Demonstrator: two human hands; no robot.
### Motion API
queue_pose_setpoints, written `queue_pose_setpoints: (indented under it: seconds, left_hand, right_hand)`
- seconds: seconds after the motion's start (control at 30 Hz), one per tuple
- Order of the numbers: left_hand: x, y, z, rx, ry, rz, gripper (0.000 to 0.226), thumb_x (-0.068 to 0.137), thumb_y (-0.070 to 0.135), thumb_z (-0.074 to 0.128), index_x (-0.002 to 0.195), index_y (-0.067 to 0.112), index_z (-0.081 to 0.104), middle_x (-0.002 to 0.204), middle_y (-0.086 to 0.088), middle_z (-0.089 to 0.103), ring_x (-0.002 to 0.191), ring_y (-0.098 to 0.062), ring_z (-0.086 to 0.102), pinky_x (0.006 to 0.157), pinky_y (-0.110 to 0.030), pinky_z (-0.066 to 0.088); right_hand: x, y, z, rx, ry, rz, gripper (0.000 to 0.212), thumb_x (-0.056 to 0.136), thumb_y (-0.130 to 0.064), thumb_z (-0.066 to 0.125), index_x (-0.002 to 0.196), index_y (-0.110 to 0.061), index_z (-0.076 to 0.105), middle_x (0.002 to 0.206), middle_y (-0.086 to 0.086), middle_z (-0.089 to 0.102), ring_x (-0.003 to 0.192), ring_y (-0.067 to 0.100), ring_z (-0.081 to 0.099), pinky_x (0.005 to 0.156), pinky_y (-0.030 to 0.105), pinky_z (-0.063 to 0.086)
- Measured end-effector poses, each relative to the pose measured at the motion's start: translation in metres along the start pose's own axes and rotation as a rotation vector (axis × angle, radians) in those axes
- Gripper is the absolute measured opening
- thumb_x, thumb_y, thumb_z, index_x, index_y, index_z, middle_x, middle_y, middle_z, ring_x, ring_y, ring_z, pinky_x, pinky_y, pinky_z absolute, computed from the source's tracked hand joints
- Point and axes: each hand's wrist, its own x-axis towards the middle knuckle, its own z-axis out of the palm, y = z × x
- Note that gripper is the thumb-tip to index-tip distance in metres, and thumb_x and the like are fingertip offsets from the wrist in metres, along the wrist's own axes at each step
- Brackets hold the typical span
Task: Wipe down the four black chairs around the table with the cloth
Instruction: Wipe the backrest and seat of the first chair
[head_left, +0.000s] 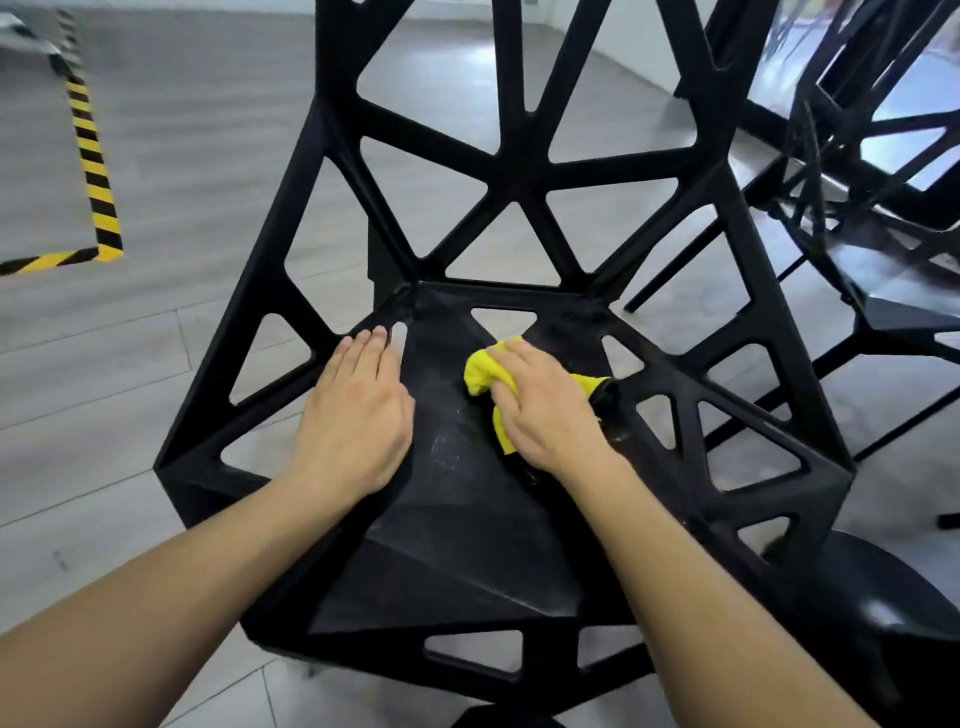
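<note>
In the head view, a black chair (467, 493) with a frame of triangular openings stands close below the camera, and its seat fills the middle of the picture. Both bare forearms reach forward and down from the lower corners to the seat.

The left hand (358, 410) lies flat on the left part of the seat, palm down. Its fingers (376, 343) are straight and close together and point away from the person, toward the place where the seat meets the backrest. Its grip is released; it only rests on the surface and holds nothing.

The right hand (545, 410) is on the right part of the seat, back of the hand up, with the wrist a little bent. Its grip is closed around a yellow cloth (485, 371), which is bunched under the palm and pressed against the seat. Parts of the cloth come out at the left of the fingers, below the hand and at its right side. The two hands are near each other but apart, with a bare strip of the seat between them, where pale dusty marks are visible.

At the right, a second black chair (883, 291) stands near. The grey wooden floor (182, 156) carries a yellow and black striped tape (93, 171) at the left.
</note>
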Motion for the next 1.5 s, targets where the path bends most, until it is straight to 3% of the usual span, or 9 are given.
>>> queue_pose_setpoints:
  seconds: [0.2, 0.37, 0.5, 0.73, 0.9, 1.03, 1.2, 1.37, 1.5]
  left_hand:
    - [0.010, -0.006, -0.009, -0.282, 0.065, -0.061, 0.044, 0.100, 0.008, 0.035, 0.140, -0.002, 0.048, 0.145, -0.020, 0.050, 0.137, -0.034, 0.043, 0.120, -0.042, 0.027]
    - [0.003, -0.007, -0.013, -0.139, -0.049, 0.076, 0.053, 0.084, 0.012, 0.025, 0.123, -0.010, 0.053, 0.121, -0.030, 0.058, 0.115, -0.047, 0.054, 0.109, -0.057, 0.039]
    - [0.005, -0.006, -0.009, -0.079, -0.040, 0.046, 0.051, 0.081, 0.000, 0.039, 0.130, -0.010, 0.049, 0.131, -0.031, 0.053, 0.126, -0.047, 0.047, 0.117, -0.052, 0.030]
    - [0.009, -0.009, -0.010, -0.334, -0.023, -0.026, 0.053, 0.081, -0.013, 0.047, 0.133, -0.004, 0.051, 0.141, -0.023, 0.051, 0.135, -0.038, 0.043, 0.121, -0.040, 0.019]
    - [0.005, -0.015, -0.028, -0.583, -0.054, -0.155, 0.062, 0.085, -0.014, 0.036, 0.142, 0.007, 0.050, 0.152, -0.011, 0.044, 0.143, -0.024, 0.039, 0.115, -0.026, 0.026]
    - [0.007, -0.019, -0.037, -0.299, -0.248, 0.089, 0.061, 0.088, -0.010, 0.041, 0.148, -0.001, 0.038, 0.153, -0.022, 0.038, 0.142, -0.035, 0.034, 0.120, -0.036, 0.017]
    - [0.002, -0.042, -0.034, 0.183, -0.022, 0.286, 0.054, 0.086, 0.006, 0.037, 0.137, -0.008, 0.047, 0.149, -0.033, 0.039, 0.142, -0.049, 0.032, 0.121, -0.054, 0.019]
    - [-0.012, -0.052, -0.042, 0.375, -0.034, 0.255, 0.072, 0.092, 0.022, -0.003, 0.149, -0.006, 0.032, 0.160, -0.026, 0.025, 0.151, -0.044, 0.012, 0.124, -0.052, 0.001]
    - [-0.013, -0.051, -0.039, 0.385, -0.037, 0.254, 0.075, 0.091, 0.023, -0.008, 0.152, -0.006, 0.026, 0.162, -0.025, 0.019, 0.152, -0.044, 0.005, 0.123, -0.053, 0.000]
  right_hand:
    - [-0.015, -0.078, 0.020, 0.140, -0.099, -0.088, 0.043, 0.099, -0.022, 0.048, 0.140, -0.012, 0.053, 0.145, 0.009, 0.051, 0.136, 0.023, 0.040, 0.112, 0.026, 0.023]
    - [-0.055, 0.012, -0.031, -0.066, -0.021, 0.109, 0.042, 0.095, -0.024, 0.058, 0.136, -0.017, 0.057, 0.141, 0.005, 0.055, 0.130, 0.027, 0.048, 0.107, 0.036, 0.035]
    - [-0.068, 0.046, -0.054, -0.124, -0.003, 0.260, 0.040, 0.096, -0.021, 0.056, 0.136, -0.014, 0.058, 0.140, 0.006, 0.055, 0.125, 0.030, 0.047, 0.105, 0.041, 0.035]
    - [-0.084, -0.093, 0.003, 0.095, -0.016, 0.046, 0.040, 0.081, -0.023, 0.054, 0.116, -0.010, 0.068, 0.123, 0.012, 0.063, 0.113, 0.034, 0.056, 0.099, 0.043, 0.046]
    - [-0.089, -0.126, 0.006, 0.124, -0.133, 0.006, 0.047, 0.089, -0.024, 0.060, 0.135, -0.019, 0.059, 0.145, 0.003, 0.050, 0.132, 0.026, 0.042, 0.107, 0.041, 0.039]
    - [-0.095, -0.074, -0.019, 0.089, -0.175, -0.016, 0.045, 0.086, -0.030, 0.056, 0.131, -0.024, 0.063, 0.141, 0.001, 0.055, 0.127, 0.029, 0.049, 0.108, 0.039, 0.039]
    - [-0.036, 0.000, -0.011, -0.123, -0.021, 0.206, 0.046, 0.100, -0.028, 0.052, 0.144, -0.012, 0.050, 0.147, 0.015, 0.046, 0.137, 0.033, 0.040, 0.115, 0.038, 0.027]
    - [0.016, -0.024, 0.020, -0.058, -0.023, 0.153, 0.044, 0.099, -0.028, 0.047, 0.139, -0.010, 0.053, 0.144, 0.013, 0.048, 0.135, 0.034, 0.041, 0.109, 0.049, 0.037]
    - [-0.029, -0.090, 0.021, 0.130, -0.134, -0.117, 0.045, 0.092, -0.020, 0.051, 0.136, -0.015, 0.058, 0.144, 0.009, 0.051, 0.134, 0.028, 0.044, 0.114, 0.039, 0.033]
